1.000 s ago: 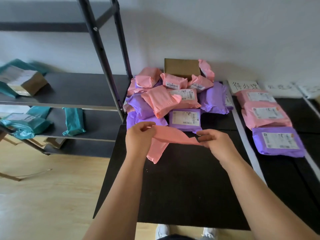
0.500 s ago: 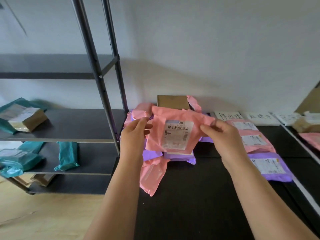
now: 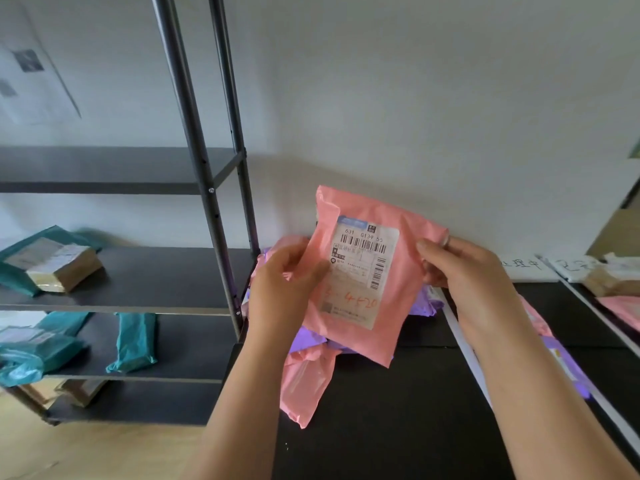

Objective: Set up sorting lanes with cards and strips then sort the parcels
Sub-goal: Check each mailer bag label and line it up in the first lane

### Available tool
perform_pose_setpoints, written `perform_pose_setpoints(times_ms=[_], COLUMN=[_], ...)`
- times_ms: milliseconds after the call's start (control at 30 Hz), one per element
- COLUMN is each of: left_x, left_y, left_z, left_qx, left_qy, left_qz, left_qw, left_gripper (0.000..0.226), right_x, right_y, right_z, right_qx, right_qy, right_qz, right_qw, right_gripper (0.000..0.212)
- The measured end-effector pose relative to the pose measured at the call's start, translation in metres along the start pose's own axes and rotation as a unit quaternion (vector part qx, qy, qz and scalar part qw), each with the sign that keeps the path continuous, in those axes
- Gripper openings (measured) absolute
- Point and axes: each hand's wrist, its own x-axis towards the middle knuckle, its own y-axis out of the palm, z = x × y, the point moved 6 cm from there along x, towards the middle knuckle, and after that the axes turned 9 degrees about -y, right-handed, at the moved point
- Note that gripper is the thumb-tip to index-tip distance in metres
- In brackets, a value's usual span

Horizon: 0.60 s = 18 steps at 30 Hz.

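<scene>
My left hand [image 3: 284, 289] grips the left edge of the pink parcel [image 3: 412, 282], thumb over the front beside the label [image 3: 360, 275]. My right hand [image 3: 464, 282] pinches the right edge, with a ring [image 3: 446, 241] on one finger. The parcel is in the air above the back of the black table [image 3: 398, 427], upright, tilted a little, label facing me.

A second ago I held it low and nearly flat over the table, label out of sight. Half a second ago it was turned up to face me. Now it is higher and closer, and the barcode and red handwriting are readable. The view has tipped up, so more wall shows.

Under and behind it is the unsorted pile: a purple parcel [image 3: 311, 341] and a limp pink bag [image 3: 304, 382] hanging toward the table's front. A white strip [image 3: 464, 344] runs front to back just right of the pile. A handwritten card [image 3: 523, 268] leans at the white wall.

In the lane right of the strip, a purple bag [image 3: 568, 362] is partly hidden by my right forearm. Past a second strip [image 3: 588, 303] are a brown box [image 3: 609, 278] and another pink bag [image 3: 623, 306].

To the left stands a dark metal rack [image 3: 194, 168] on a wood floor [image 3: 104, 452]. The middle shelf holds a cardboard box [image 3: 65, 271] on teal wrap. The lower shelf holds teal bags [image 3: 135, 341].
</scene>
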Motion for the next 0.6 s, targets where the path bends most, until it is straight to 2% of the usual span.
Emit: perform_pose_setpoints(times_ms=[67, 133, 267, 367, 467, 600], left_x=[-0.001, -0.005, -0.013, -0.022, -0.03, -0.037], left_y=[-0.004, -0.008, -0.021, -0.027, -0.028, -0.027], left_z=[-0.002, -0.005, -0.015, -0.027, -0.039, -0.048], left_qx=[-0.002, -0.014, -0.081, -0.14, -0.164, -0.176], left_qy=[-0.019, -0.036, -0.051, -0.044, -0.035, -0.036], left_qz=[-0.03, -0.06, -0.104, -0.117, -0.122, -0.119], left_qw=[0.999, 0.997, 0.99, 0.982, 0.978, 0.977], left_gripper=[0.007, 0.013, 0.013, 0.014, 0.016, 0.019], right_x=[-0.001, -0.004, -0.013, -0.016, -0.022, -0.028], right_y=[-0.004, -0.006, -0.011, -0.008, -0.002, -0.005], right_z=[0.003, 0.006, 0.01, 0.018, 0.025, 0.036], right_qx=[-0.008, 0.002, -0.034, -0.11, -0.102, -0.129], right_qy=[-0.006, -0.014, -0.028, -0.046, -0.066, -0.117], right_qz=[-0.01, -0.022, -0.061, -0.039, -0.016, -0.039], right_qw=[1.0, 1.0, 0.997, 0.992, 0.992, 0.984], right_gripper=[0.025, 0.011, 0.029, 0.028, 0.02, 0.008])
